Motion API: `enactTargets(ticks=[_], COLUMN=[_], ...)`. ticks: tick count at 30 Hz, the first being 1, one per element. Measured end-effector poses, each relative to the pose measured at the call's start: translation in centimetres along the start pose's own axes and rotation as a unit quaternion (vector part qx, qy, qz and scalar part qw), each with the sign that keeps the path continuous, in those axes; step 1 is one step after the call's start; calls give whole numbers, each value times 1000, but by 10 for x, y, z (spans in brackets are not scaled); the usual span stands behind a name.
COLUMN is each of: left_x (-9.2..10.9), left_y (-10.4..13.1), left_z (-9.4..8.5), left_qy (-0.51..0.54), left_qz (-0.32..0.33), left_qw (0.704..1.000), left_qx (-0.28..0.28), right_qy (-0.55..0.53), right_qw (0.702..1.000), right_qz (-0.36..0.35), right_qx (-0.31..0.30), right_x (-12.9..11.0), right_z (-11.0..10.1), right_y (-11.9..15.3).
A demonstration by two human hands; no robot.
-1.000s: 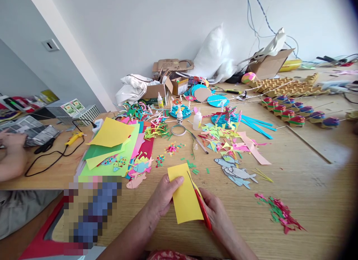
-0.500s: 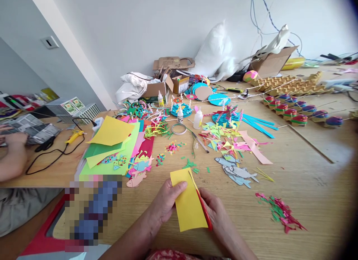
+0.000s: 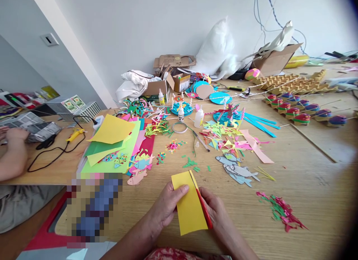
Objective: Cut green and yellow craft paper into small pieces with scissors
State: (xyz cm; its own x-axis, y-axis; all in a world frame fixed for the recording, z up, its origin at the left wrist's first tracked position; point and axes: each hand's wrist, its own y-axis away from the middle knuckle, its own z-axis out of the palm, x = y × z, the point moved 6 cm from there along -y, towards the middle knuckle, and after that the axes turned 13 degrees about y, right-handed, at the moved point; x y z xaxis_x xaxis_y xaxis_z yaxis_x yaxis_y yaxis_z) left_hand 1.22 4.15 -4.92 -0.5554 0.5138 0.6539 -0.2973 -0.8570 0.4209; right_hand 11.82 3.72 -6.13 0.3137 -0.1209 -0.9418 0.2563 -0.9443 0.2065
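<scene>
While the left hand (image 3: 167, 203) pinches yellow paper (image 3: 190, 211) and the right hand (image 3: 214, 203) grips scissors (image 3: 205, 211) at the paper's three o'clock edge, flexing could skew what seems a narrow cut.

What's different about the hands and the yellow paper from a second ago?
The left hand moved a little down and slightly right in the picture, bringing the yellow paper along. The right hand, with the scissors, hardly moved. Nothing was picked up or let go. The grey fish and glue bottle stayed put.
</scene>
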Motion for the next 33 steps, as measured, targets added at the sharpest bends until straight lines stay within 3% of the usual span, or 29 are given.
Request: enactTargets(ticks=[5,10,12,14,16,17,19,23,27,33], left_x=[2,3,13,31,49,56,63,47,33,40], left_y=[3,-3,-8,-9,-7,-6,-7,-16,-26,-40], left_z=[-3,-14,-19,-21,-18,-15,-8,7,13,7], left_qy=[-12,-149,-253,-351,-399,-402,-369,-187,-94,-115], left_qz=[-3,6,71,163,234,249,230,76,-8,3], left_qw=[1000,989,965,921,884,879,900,977,991,991], left_qx=[-9,-18,1,38,64,64,39,-65,-97,-67], right_qy=[47,165,224,285,344,366,379,321,294,282], right_qw=[999,986,973,956,936,927,921,938,946,949], right_qz=[-6,-20,-29,-46,-66,-74,-90,-129,-130,-126], right_qx=[11,34,51,53,40,32,17,-17,-45,-65], right_x=[0,-16,-20,-22,-23,-23,-24,-32,-35,-31], right_z=[-5,-24,-33,-37,-36,-34,-31,-23,-21,-20], right_y=[-2,-2,-3,-4,-4,-3,-2,1,1,-1])
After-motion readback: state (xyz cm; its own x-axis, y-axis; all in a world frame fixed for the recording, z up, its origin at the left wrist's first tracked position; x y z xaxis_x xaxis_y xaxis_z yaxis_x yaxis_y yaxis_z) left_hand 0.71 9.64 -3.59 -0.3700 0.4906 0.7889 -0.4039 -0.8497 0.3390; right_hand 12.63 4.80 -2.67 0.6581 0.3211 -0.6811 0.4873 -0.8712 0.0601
